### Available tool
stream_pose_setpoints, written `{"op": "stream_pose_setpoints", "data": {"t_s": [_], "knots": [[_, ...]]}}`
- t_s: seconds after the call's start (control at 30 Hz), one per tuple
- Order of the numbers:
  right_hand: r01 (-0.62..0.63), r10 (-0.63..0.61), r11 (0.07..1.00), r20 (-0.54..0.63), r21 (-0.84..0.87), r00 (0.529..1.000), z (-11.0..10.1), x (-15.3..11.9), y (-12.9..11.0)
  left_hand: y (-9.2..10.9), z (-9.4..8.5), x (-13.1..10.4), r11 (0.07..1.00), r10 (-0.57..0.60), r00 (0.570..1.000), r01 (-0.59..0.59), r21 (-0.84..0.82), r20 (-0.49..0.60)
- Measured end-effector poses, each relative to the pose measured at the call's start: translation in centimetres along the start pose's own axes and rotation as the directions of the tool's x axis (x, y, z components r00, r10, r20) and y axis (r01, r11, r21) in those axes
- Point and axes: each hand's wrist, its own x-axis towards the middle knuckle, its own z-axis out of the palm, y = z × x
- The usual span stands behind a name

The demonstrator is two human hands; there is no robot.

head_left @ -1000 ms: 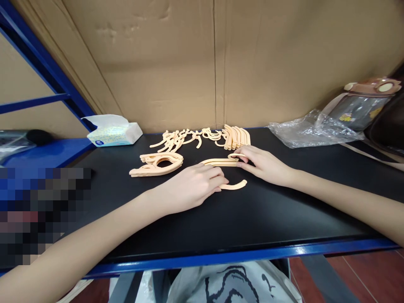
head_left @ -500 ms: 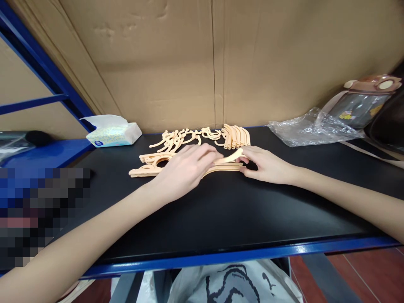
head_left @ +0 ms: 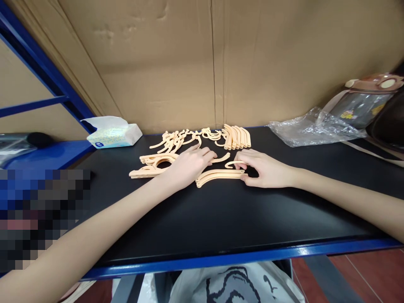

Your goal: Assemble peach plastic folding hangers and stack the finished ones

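My left hand [head_left: 193, 165] is closed around a pale curved hook-like strip [head_left: 223, 158], whose end pokes out to the right of the fingers. My right hand [head_left: 254, 167] has its fingers bent around a thin pale hook [head_left: 233, 163]. The right thumb rests against the right end of a pair of curved hanger arms [head_left: 221, 174] lying on the table. Whether hook and arms are joined is hidden by the fingers. Left of my left hand, folded pale hanger pieces [head_left: 148, 171] with a rounded opening lie partly covered.
Behind the hands sit a row of curved arms [head_left: 237, 136] and a loose pile of hooks [head_left: 172, 141]. A tissue pack [head_left: 115, 134] stands back left. Clear plastic film [head_left: 292, 130] and a bottle [head_left: 360, 107] are at the right. A blue edge [head_left: 221, 256] borders the black table [head_left: 227, 219].
My left hand has moved slightly left and back with the curved strip, away from my right hand. The pair of arms and the hook by my right hand now show.
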Motion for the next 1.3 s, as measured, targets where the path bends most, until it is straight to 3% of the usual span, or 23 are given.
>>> {"op": "stream_pose_setpoints", "data": {"t_s": [0.3,0.53,0.7,0.93,1.03,1.13,1.3], "knots": [[0.001,-0.002,1.000,0.011,0.012,1.000,0.0,-0.1,0.0,-0.4,-0.3,0.4,0.998,-0.021,0.999,0.024,-0.060,0.050],[-0.015,0.015,1.000,0.014,0.002,1.000,-0.3,-0.3,0.0,0.4,-2.2,-0.4,0.996,-0.001,1.000,0.000,-0.095,-0.011],[-0.084,0.086,0.996,-0.091,0.018,0.992,-0.2,-0.3,0.4,2.5,-3.9,-1.3,0.990,0.082,0.997,-0.082,-0.112,-0.011],[-0.082,0.091,0.996,-0.246,0.047,0.965,-0.5,-0.6,0.0,3.4,-3.5,-1.5,0.994,0.047,0.994,-0.037,-0.100,0.102],[-0.136,0.163,0.984,-0.272,0.114,0.948,-0.6,-0.7,-0.4,3.0,-3.2,-1.5,0.992,0.054,0.990,-0.038,-0.125,0.128],[-0.186,0.238,0.955,-0.221,0.232,0.946,-0.5,-0.6,-0.2,3.0,-3.1,-1.6,0.989,0.067,0.988,-0.047,-0.143,0.137],[-0.209,0.329,0.789,-0.110,0.578,0.938,0.2,-0.2,1.0,3.5,-3.3,-1.6,0.980,0.102,0.986,-0.077,-0.184,0.130]]}}
